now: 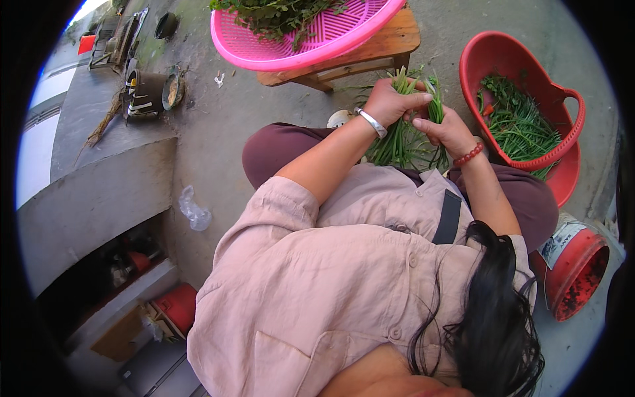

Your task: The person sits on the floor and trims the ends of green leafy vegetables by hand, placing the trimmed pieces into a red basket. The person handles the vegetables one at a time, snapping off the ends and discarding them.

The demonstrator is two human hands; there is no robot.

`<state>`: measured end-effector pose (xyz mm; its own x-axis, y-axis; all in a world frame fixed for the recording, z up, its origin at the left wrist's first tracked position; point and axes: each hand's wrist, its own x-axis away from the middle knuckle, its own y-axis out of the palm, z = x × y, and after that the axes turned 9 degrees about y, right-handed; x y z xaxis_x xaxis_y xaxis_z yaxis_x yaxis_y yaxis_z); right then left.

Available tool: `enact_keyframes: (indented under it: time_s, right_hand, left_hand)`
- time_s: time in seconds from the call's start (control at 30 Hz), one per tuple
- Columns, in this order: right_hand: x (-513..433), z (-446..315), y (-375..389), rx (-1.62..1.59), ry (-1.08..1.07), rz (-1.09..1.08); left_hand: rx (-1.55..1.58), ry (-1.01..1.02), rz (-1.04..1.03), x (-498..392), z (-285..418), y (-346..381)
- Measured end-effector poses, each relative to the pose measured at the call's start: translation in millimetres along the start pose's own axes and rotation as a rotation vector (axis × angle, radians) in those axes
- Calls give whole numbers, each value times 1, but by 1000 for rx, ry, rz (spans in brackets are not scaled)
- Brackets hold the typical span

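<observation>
My left hand (392, 101), with a silver bangle at its wrist, is closed around a bunch of thin green stalks (398, 141) that hang down over my lap. Close beside it, my right hand (449, 130), below which sits a red bead bracelet (468, 154), grips a smaller bunch of green stalks (435, 101). The thumbs of both hands nearly meet between the two bunches. Whether the stalks are chives or another slender leaf vegetable, I cannot tell.
A pink plastic basket (292, 63) with leafy greens rests on a wooden stool (397, 37) ahead. At right stand a red plastic scoop-shaped basket (516, 47) holding green stalks and a red bucket (555, 288). A clear plastic bag (194, 211) lies on the concrete floor at left.
</observation>
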<state>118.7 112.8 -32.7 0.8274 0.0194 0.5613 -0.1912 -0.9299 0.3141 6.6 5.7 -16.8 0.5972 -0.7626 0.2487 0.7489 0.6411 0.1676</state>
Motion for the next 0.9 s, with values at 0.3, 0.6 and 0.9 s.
enact_keyframes:
  time_s: [0.3,0.6,0.9]
  right_hand:
    - [-3,1,-7,-423,-89,69]
    - [-3,2,-7,-438,-113,30]
    - [-15,11,-12,-576,-148,171]
  left_hand:
    - [25,48,117,-2,0,-4]
    - [-110,71,39,2,6,-2]
    - [-145,139,3,1,6,-3]
